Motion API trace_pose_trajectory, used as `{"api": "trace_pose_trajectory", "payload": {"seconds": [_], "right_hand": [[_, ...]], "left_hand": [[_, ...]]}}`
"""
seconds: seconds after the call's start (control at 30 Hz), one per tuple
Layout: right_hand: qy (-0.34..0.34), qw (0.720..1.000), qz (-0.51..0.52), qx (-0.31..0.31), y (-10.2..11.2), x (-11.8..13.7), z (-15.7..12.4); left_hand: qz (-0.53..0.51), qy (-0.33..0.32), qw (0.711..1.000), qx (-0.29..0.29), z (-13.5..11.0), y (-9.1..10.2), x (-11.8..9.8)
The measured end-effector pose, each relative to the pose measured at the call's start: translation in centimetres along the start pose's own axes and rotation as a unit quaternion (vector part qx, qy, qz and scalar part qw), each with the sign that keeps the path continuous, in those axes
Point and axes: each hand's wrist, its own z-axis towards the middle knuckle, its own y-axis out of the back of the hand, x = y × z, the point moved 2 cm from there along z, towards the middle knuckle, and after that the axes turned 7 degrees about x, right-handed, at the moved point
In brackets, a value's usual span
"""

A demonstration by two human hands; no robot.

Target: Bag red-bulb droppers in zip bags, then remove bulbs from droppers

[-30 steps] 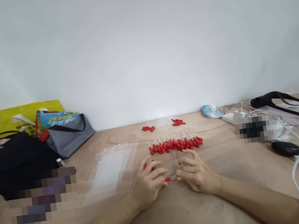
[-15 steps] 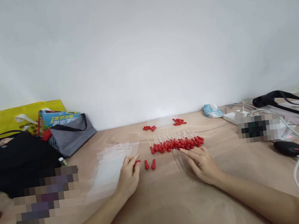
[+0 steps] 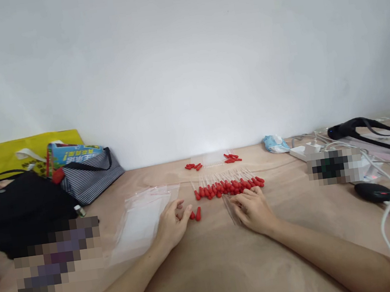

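Observation:
My left hand (image 3: 174, 224) rests on the tan surface with its fingers curled in. Its thumb tip lies against the nearer of two loose red rubber caps (image 3: 195, 214); what the fingers enclose is hidden. My right hand (image 3: 253, 210) is a little to the right, fingertips pinched down on a few clear thin tubes (image 3: 229, 206) lying side by side. Just beyond both hands lies a row of several clear tubes fitted with red caps (image 3: 229, 188). Flat clear plastic bags (image 3: 143, 220) lie left of my left hand.
Two small heaps of red caps (image 3: 193, 167) (image 3: 232, 158) lie by the wall. A black bag (image 3: 17, 212), a striped bag (image 3: 89, 176) and a yellow bag (image 3: 9, 153) stand at the left. A power strip (image 3: 303, 152), white cables (image 3: 387, 216), a mouse (image 3: 371, 192) and a black device (image 3: 376, 134) fill the right.
A second ago both hands met over one capped tube near me. They then parted and moved forward, the left to the loose caps, the right onto the clear tubes.

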Motion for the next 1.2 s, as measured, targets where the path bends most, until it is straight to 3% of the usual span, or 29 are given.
{"api": "trace_pose_trajectory", "payload": {"seconds": [0.2, 0.43, 0.57, 0.7, 0.93, 1.07, 1.2], "right_hand": [[0.004, 0.998, -0.004, 0.059, 0.5, 0.5, 0.2], [0.01, 0.997, -0.016, 0.08, 0.7, 0.6, 0.2], [-0.029, 0.998, 0.021, 0.045, 0.7, 0.3, 0.1], [-0.047, 0.997, 0.057, 0.023, 0.8, 0.0, 0.0], [-0.044, 0.997, 0.063, 0.009, 0.9, 0.0, -0.2], [-0.044, 0.997, 0.065, 0.002, 0.9, -0.1, -0.3], [-0.049, 0.997, 0.061, 0.003, 0.9, -0.2, -0.4]], "left_hand": [[-0.126, 0.038, 0.99, 0.055, -0.4, 0.4, -0.7], [-0.152, 0.076, 0.984, 0.062, -0.2, 0.3, 0.0], [-0.102, 0.067, 0.99, 0.07, 0.4, 0.5, -0.1], [0.002, 0.061, 0.991, 0.117, 2.3, 0.4, -0.7], [0.098, 0.125, 0.966, 0.205, 7.7, -2.0, -1.6], [0.134, 0.142, 0.948, 0.251, 9.6, -3.0, -2.1], [0.165, 0.13, 0.952, 0.225, 9.5, -2.0, -2.4]]}}
